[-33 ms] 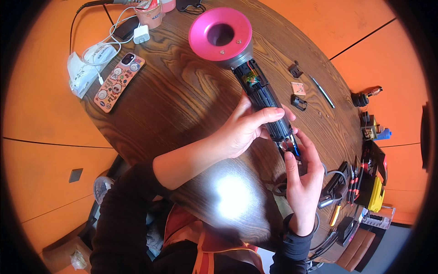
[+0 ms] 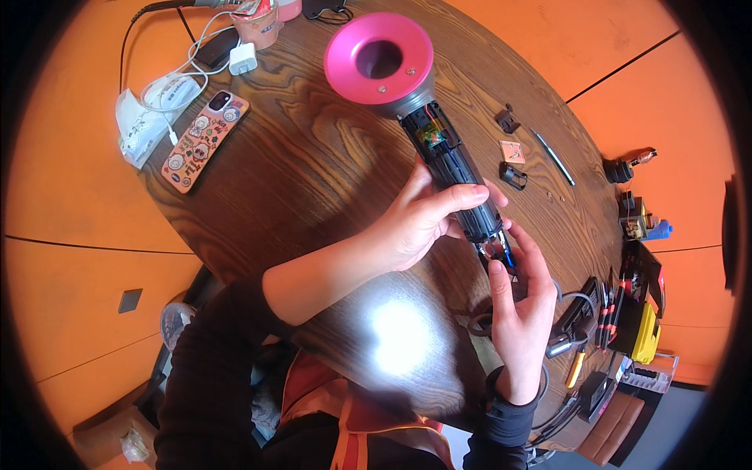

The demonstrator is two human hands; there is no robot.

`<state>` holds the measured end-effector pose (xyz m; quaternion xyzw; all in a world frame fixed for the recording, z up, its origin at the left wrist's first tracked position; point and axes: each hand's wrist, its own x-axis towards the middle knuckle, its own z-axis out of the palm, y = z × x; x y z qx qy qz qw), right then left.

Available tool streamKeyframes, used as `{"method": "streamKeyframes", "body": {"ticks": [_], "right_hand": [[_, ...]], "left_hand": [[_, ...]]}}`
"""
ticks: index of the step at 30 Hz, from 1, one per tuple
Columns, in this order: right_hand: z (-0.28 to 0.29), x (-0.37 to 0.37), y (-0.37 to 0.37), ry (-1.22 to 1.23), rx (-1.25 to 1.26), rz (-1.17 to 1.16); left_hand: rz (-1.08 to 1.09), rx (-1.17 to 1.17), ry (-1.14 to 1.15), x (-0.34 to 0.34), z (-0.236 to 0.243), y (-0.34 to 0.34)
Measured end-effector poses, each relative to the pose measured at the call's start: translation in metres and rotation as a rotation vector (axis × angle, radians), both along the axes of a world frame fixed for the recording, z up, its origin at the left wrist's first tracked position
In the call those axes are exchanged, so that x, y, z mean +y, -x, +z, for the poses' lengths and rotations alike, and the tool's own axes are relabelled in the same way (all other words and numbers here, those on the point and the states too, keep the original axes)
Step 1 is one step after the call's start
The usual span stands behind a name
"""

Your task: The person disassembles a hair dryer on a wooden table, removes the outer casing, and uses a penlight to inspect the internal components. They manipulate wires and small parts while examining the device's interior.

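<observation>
A hair dryer with a pink ring head (image 2: pixel 401 78) and grey collar is held tilted over the wooden table (image 2: pixel 290 157). Its black handle (image 2: pixel 450 160) is uncovered, showing a small green circuit board (image 2: pixel 433 135) near the top. My left hand (image 2: pixel 431 211) grips the middle of the handle, thumb lying across it. My right hand (image 2: pixel 521 298) pinches around the handle's bottom end, where wires and an opened section (image 2: pixel 493 249) show between thumb and fingers.
Phone (image 2: pixel 205 141), plastic bag (image 2: pixel 137 125), charger (image 2: pixel 243 59) and cups (image 2: pixel 254 27) sit at back left. Small parts (image 2: pixel 512 175) and a thin tool (image 2: pixel 552 157) lie right of the dryer. Pliers (image 2: pixel 609 313), a yellow case (image 2: pixel 644 333), a screwdriver (image 2: pixel 576 368) and cables crowd the right edge.
</observation>
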<state>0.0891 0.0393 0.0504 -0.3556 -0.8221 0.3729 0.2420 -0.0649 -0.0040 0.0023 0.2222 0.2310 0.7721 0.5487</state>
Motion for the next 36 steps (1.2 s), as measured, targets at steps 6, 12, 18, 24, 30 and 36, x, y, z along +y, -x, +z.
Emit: {"method": "streamKeyframes", "body": {"ticks": [6, 12, 18, 24, 30, 36], "right_hand": [[0.000, 0.000, 0.000, -0.022, -0.015, 0.009], [0.005, -0.002, 0.003, -0.099, -0.067, -0.007], [0.013, -0.001, 0.010, -0.166, -0.081, -0.037], [0.010, 0.007, 0.019, -0.359, -0.092, 0.082], [0.007, 0.008, 0.022, -0.239, -0.097, 0.052], [0.001, 0.013, 0.020, -0.171, -0.013, 0.099]], "left_hand": [[0.003, 0.002, 0.010, 0.000, 0.001, 0.000], [-0.004, 0.000, 0.012, 0.001, -0.002, -0.001], [0.055, 0.196, -0.072, 0.006, -0.007, -0.002], [0.008, 0.176, -0.095, 0.006, -0.006, -0.002], [0.012, 0.224, -0.053, 0.005, -0.004, -0.002], [0.010, 0.218, -0.072, 0.005, -0.004, -0.002]]}}
